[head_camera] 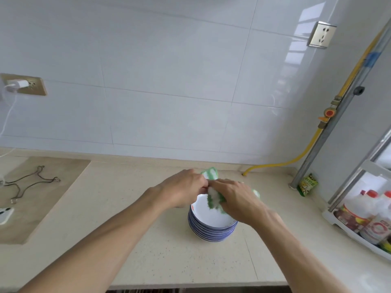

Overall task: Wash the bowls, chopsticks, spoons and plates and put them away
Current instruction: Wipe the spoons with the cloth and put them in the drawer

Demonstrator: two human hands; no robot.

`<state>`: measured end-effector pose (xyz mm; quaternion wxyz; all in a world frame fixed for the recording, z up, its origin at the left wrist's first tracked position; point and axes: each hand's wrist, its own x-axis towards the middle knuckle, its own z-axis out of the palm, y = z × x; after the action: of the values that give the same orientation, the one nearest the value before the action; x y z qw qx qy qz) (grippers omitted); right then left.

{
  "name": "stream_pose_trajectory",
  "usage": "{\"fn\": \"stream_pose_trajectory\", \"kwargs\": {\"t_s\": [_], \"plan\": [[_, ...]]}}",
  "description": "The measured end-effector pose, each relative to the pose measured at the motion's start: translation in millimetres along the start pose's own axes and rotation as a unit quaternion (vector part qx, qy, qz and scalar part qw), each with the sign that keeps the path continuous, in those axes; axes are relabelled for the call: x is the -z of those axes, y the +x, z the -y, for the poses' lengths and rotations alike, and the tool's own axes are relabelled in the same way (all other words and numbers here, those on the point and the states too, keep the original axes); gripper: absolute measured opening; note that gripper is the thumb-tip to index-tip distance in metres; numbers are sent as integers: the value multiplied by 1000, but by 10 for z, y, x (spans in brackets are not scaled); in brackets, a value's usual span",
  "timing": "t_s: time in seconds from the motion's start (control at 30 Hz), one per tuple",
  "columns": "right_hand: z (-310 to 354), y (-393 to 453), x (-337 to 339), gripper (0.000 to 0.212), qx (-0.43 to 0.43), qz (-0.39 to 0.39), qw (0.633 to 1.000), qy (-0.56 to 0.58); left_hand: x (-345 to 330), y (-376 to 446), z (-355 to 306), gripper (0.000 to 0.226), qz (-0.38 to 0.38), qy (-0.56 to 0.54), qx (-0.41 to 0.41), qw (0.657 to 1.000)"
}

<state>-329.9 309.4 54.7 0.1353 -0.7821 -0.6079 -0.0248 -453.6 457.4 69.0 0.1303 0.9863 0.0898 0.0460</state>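
While both hands were busy over the stack of plates (212, 226), the stack itself sat on the beige countertop (148, 240), roughly mid-counter and a bit toward the right. The plates were white with blue rims, piled neatly, and the top one had some small orange marks near its edge.

The left hand (182, 190) was curled around the far-left rim of the top plate, gripping it. The right hand (234, 199) had its fingers bunched on a green-and-white cloth (212, 198), pressing it down onto the top plate's surface. Part of that cloth stuck out behind the hands and a bit more showed past the right hand's knuckles.

Other stuff around: a bent wire rack thing (31, 182) lay on a recessed panel at the left, with a white power strip (5, 214) near it at the frame's edge. A charger (18, 84) was plugged into the wall outlet on the left, and another outlet (321, 34) sat up high on the right. A yellow gas hose (285, 163) ran down the corner by a metal pipe, a small green packet (307, 185) leaned at the pipe's base, and a white rack of bottles (364, 218) stood at far right.
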Motion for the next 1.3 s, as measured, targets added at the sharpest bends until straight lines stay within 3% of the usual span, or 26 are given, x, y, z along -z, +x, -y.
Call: {"fn": "stream_pose_trajectory", "kwargs": {"t_s": [0.1, 0.2, 0.33, 0.47, 0.57, 0.67, 0.8, 0.93, 0.97, 1.03, 1.1, 1.2, 1.3], "plan": [[67, -63, -39, 30, -24, 35, 996, 74, -60, -130, -40, 25, -21, 23, -26, 999], [9, -201, -45, 35, -76, 1, 982, 175, -87, -284, -70, 34, -63, 8, -35, 997], [46, -462, -108, 41, -144, -57, 947, 280, -161, -522, -240, 31, -71, -82, 10, 994], [122, -757, -266, 46, -152, -35, 939, 306, -328, -781, -327, 35, -57, -82, 52, 994], [400, -961, -454, 51, -63, 79, 971, 218, -518, -1073, -401, 34, -24, -36, 61, 997], [706, -1023, -660, 31, 55, 46, 994, 84, -584, -1391, -421, 28, -9, 11, 35, 999], [1009, -1007, -828, 24, -43, 59, 984, 161, -540, -1868, -155, 28, -37, -12, 66, 997], [1466, -915, -926, 5, -65, 62, 989, 115, -481, -2270, 57, 32, -58, -51, 99, 992], [1590, -881, -952, 13, -66, 68, 991, 94, -473, -2372, 130, 34, -56, -60, 108, 991], [1850, -789, -998, 22, -48, 84, 994, 49, -432, -2601, 328, 31, -57, -78, 128, 987], [2135, -646, -1059, 13, 5, 94, 994, 51, -375, -2829, 545, 25, -59, -95, 143, 983], [2664, -428, -1179, 16, 158, 101, 978, 86, -325, -3169, 873, 34, -61, -112, 143, 982], [3193, -165, -1279, 21, 151, 138, 967, 153, -282, -3570, 1314, 39, -72, -121, 143, 980]]}}
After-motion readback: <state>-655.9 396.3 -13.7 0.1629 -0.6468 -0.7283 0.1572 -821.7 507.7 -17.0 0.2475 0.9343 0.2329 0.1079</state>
